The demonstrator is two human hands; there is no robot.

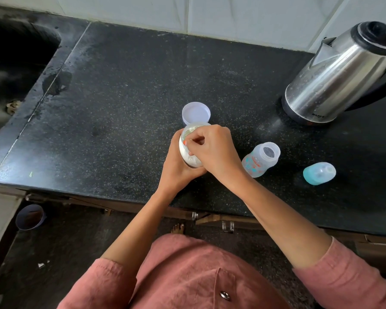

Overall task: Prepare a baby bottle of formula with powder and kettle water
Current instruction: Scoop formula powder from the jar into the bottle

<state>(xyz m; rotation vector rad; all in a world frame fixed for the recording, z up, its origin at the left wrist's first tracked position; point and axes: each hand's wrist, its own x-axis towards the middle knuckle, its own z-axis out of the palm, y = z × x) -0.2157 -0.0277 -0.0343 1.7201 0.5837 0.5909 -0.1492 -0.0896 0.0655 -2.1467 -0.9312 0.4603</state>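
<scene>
Dark speckled desk [120, 97], mid-front edge: left grip [176, 169] curled round tilted jar [190, 156] of powder, right grip [214, 150] pinching an orange bit [184, 142] at its mouth, likely a scoop. Lid [196, 113] just behind. Open bottle [260, 162] near right, cap [319, 173] beyond, kettle [341, 72] back-right corner. Step looks like scooping powder. Next needs a level scoop carried to the narrow bottle mouth, no spill.

Now the left hand [176, 169] cups the powder jar [188, 157] from below, fingers curled round it. The right hand [214, 150] sits over the top, fingertips pinching a small orange piece [184, 142] at the mouth. The left forearm [138, 221] and right forearm [276, 210] reach forward, converging, bare to the elbow.
</scene>
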